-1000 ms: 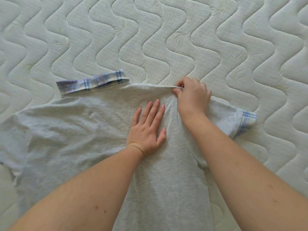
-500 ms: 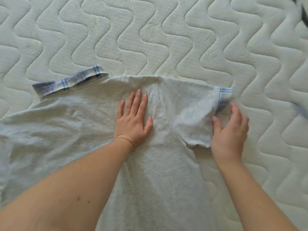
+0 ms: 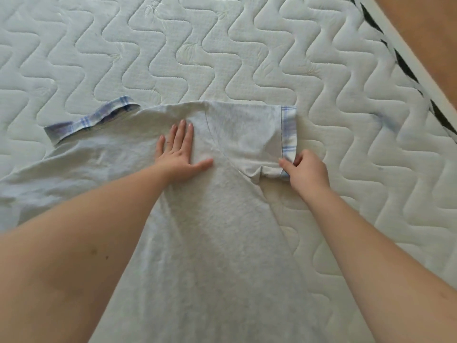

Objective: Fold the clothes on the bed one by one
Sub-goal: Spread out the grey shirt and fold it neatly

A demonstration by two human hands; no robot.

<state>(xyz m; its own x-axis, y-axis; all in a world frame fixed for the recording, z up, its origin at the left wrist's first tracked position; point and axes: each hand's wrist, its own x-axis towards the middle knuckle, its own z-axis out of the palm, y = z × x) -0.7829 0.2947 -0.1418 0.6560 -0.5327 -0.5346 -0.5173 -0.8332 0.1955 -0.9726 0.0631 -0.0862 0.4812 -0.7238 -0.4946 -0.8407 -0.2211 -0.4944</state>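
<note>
Your right hand (image 3: pixel 306 169) has left the shoulder seam and now pinches the plaid cuff (image 3: pixel 289 134) of the sleeve, right of centre. Your left hand (image 3: pixel 180 154), fingers released, pins the grey shirt (image 3: pixel 217 243) flat on the bed (image 3: pixel 222 45), so the sleeve looks ready to fold inward.

— What do we have here?
— A light grey shirt (image 3: pixel 222 231) with short sleeves, lying flat on the mattress (image 3: pixel 222 58), its top edge away from us.
— And the trim?
— We see blue plaid on the collar (image 3: pixel 89 121), which lies at the upper left, and on the cuff (image 3: pixel 288 134) of the right sleeve (image 3: pixel 247 137).
— How does that sleeve lie?
— Spread out to the right, cuff upright along its outer edge, a small pucker at the underarm. The body runs down toward us, faintly creased.
</note>
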